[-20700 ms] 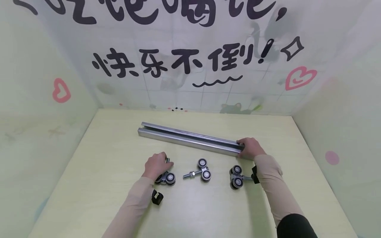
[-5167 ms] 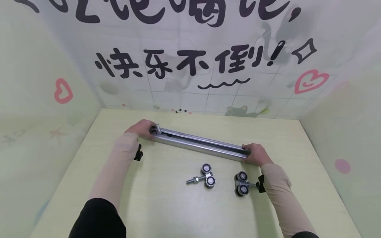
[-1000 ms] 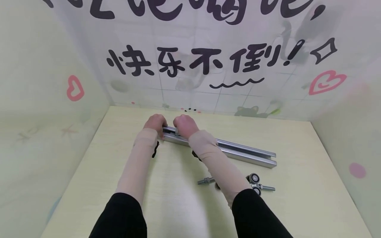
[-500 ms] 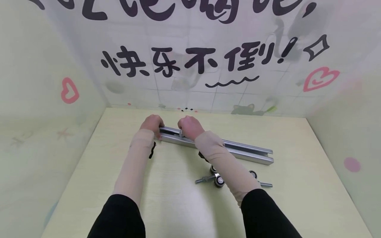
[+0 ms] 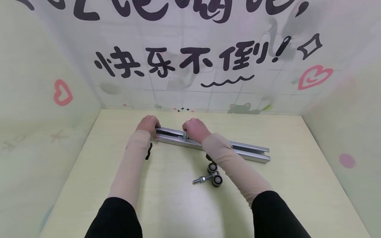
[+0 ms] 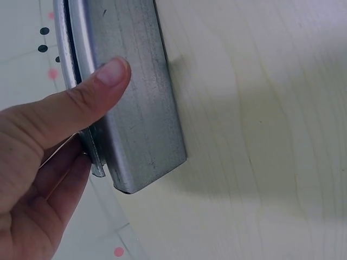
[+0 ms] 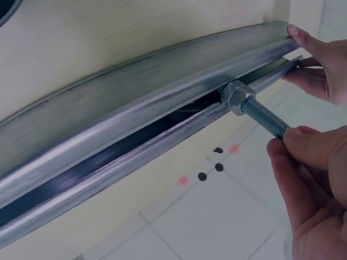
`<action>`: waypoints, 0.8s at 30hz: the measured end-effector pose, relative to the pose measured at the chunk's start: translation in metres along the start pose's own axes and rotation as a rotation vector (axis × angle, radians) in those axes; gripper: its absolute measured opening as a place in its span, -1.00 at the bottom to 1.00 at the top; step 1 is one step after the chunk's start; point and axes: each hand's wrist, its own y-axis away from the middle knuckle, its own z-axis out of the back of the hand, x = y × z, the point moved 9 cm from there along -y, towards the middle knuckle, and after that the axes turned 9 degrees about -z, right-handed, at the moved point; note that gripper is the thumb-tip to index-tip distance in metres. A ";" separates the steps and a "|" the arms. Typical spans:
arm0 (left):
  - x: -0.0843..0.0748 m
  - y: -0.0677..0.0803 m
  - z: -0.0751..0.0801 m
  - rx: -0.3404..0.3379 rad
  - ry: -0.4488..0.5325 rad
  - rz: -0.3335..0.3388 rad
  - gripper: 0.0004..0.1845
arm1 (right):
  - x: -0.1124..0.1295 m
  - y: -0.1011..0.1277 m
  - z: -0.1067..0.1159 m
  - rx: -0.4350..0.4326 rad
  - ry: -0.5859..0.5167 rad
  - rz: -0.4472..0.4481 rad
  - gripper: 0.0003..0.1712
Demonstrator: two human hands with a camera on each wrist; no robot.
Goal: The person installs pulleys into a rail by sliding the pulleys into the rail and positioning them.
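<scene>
Where the left hand (image 5: 148, 125) is gripping its end, a slotted silver-metal rail (image 5: 178, 141) is likely offering stiff purchase, the right hand (image 5: 196, 129) pinching a threaded silver bolt (image 7: 265, 115).

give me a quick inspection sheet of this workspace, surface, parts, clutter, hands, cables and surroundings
Surface: pale wood-grain table, partly hidden by the right sleeve.
Job's things: slotted metal rail, with a threaded stud and hex nut projecting from its slot; a roller trolley lies apart from the rail, on the person's side of it.
Clutter: nothing seen.
Hands: left hand grips one rail end; right hand pinches the stud.
Cables: nothing seen.
Surroundings: pale back wall with black lettering; pale walls on both sides.
</scene>
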 end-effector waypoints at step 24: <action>-0.005 0.004 0.005 0.013 0.019 0.007 -0.41 | -0.031 0.028 0.008 -0.059 0.002 0.047 -0.53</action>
